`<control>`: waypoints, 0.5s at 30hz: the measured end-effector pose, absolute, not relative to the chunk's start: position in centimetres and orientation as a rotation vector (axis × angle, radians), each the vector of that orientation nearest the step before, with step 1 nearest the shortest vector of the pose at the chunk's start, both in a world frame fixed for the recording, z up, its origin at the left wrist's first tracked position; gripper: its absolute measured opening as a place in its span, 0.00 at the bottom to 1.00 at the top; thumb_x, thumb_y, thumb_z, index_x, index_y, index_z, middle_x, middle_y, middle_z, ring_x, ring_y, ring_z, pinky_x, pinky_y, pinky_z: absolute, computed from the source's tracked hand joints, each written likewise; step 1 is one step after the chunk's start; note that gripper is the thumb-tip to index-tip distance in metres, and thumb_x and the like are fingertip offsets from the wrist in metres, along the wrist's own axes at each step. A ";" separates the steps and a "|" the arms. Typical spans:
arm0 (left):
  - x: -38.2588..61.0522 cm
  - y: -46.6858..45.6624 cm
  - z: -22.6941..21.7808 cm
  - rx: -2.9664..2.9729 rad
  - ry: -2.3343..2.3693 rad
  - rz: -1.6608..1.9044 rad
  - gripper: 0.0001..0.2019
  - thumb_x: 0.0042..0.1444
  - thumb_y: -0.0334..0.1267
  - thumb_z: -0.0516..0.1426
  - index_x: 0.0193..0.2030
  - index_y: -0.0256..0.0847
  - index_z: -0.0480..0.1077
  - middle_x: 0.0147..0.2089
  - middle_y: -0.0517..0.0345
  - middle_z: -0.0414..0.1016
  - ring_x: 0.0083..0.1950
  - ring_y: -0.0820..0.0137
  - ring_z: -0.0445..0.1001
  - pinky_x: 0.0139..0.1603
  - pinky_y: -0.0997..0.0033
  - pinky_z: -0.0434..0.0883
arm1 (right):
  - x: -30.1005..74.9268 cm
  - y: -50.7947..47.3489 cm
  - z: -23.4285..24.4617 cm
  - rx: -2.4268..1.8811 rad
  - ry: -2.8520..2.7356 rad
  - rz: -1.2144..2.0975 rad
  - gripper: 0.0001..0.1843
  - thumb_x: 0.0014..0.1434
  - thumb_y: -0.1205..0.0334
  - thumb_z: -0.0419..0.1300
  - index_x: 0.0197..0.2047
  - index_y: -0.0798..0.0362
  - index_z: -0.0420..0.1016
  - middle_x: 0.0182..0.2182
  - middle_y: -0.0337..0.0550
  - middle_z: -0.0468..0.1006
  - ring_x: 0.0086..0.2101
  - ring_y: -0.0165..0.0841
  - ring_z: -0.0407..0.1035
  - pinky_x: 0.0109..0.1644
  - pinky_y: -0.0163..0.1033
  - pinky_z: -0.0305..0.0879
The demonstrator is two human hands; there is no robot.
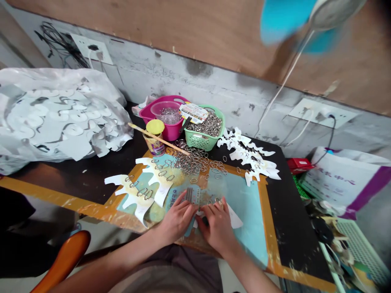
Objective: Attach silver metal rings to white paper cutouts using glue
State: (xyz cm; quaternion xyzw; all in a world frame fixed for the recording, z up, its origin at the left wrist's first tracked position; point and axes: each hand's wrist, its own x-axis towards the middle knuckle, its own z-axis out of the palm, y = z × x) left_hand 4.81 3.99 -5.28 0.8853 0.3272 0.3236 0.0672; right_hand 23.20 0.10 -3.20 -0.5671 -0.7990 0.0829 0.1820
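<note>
My left hand point(177, 219) and my right hand point(217, 226) rest side by side on a blue mat point(244, 203) at the table's near edge. Both press with curled fingers on a white paper cutout point(233, 219) that shows from under the right hand. Small metal rings lie at the fingertips; whether a ring is pinched I cannot make out. To the left lies a row of white cutouts with rings on them point(143, 185). A loose heap of metal rings point(195, 160) sits just beyond the hands.
A green basket of rings point(204, 129), a pink basket point(166, 116) holding a clear bowl, and a yellow-lidded cup point(154, 138) with a wooden stick stand behind. More white cutouts point(250, 156) lie right. A plastic bag of cutouts point(55, 118) fills the left. Clutter sits at right.
</note>
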 end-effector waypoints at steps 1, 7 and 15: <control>4.8 4.0 -5.2 2.666 0.983 0.979 0.08 0.67 0.25 0.48 0.43 0.41 0.64 0.32 0.61 0.76 0.35 0.70 0.77 0.68 0.45 0.65 | 23.1 0.1 -3.1 -1.610 -2.255 0.220 0.03 0.66 0.61 0.59 0.39 0.48 0.73 0.34 0.42 0.79 0.42 0.42 0.70 0.69 0.60 0.43; 4.7 4.0 -5.3 2.655 0.959 0.998 0.09 0.64 0.22 0.49 0.40 0.41 0.63 0.34 0.60 0.77 0.35 0.70 0.76 0.70 0.45 0.62 | 22.5 -0.1 -3.2 -1.655 -2.235 0.168 0.04 0.66 0.62 0.58 0.38 0.48 0.72 0.32 0.42 0.79 0.41 0.43 0.71 0.70 0.64 0.38; 4.6 3.6 -5.2 2.657 0.962 0.900 0.11 0.65 0.24 0.48 0.50 0.39 0.64 0.35 0.56 0.79 0.37 0.67 0.79 0.66 0.45 0.65 | 23.4 0.3 -2.7 -1.642 -2.181 0.359 0.05 0.65 0.64 0.60 0.45 0.47 0.74 0.35 0.41 0.81 0.43 0.43 0.72 0.69 0.64 0.41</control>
